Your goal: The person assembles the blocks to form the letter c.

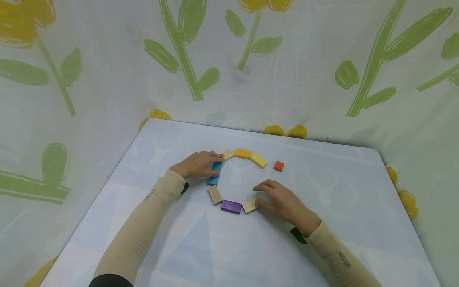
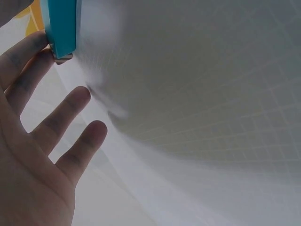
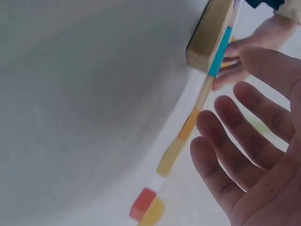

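Observation:
Wooden blocks form a curved outline on the table. My left hand (image 1: pixel 197 164) lies over the blue block (image 1: pixel 214 174), its thumb across the block and its fingertips at the far end, beside a striped wood block (image 1: pixel 228 155). In the left wrist view, two fingertips touch the lower end of the blue block (image 2: pixel 62 28); the other fingers are spread and straight. My right hand (image 1: pixel 283 201) hovers low with loosely bent fingers, thumb right at a plain wood block (image 1: pixel 250 205). Nothing lies between its fingers in the right wrist view.
An orange block (image 1: pixel 243 154) and a yellow block (image 1: pixel 259 160) continue the curve at the far side. A red block (image 1: pixel 279 166) stands apart to the right. Nearer are a tan block (image 1: pixel 215 195) and a purple block (image 1: pixel 231 207). A flowered curtain (image 1: pixel 301 79) hangs behind the table.

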`<action>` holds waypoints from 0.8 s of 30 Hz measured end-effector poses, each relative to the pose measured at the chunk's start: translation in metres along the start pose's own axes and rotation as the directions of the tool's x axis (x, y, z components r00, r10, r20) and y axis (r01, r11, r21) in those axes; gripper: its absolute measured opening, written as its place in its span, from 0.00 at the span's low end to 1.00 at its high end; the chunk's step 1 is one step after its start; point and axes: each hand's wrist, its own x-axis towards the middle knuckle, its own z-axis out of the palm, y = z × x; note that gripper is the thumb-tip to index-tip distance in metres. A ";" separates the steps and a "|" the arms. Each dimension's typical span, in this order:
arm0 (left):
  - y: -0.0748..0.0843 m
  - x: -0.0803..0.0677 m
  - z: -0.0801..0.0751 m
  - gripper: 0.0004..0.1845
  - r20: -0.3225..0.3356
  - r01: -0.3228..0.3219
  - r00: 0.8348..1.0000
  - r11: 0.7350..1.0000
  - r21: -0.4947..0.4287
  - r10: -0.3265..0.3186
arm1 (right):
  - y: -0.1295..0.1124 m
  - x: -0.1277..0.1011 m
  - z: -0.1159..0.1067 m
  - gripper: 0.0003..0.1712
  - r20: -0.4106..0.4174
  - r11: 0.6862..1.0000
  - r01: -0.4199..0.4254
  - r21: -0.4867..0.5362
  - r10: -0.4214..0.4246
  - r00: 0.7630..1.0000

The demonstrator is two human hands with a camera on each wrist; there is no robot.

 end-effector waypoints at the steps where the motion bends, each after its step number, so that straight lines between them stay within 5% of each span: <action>1: 0.000 0.000 0.000 0.32 0.001 0.001 1.000 1.000 0.002 -0.001 | 0.002 -0.001 -0.001 0.23 -0.007 1.000 -0.009 0.000 0.009 1.000; 15: -0.001 -0.001 0.001 0.32 -0.008 0.004 1.000 1.000 0.021 -0.003 | 0.039 -0.003 -0.020 0.31 -0.187 0.990 -0.139 0.014 0.139 0.972; 24: -0.001 0.003 0.002 0.32 0.002 0.009 1.000 0.999 0.037 -0.009 | 0.064 -0.002 -0.025 0.33 -0.138 0.935 -0.350 0.053 0.354 0.925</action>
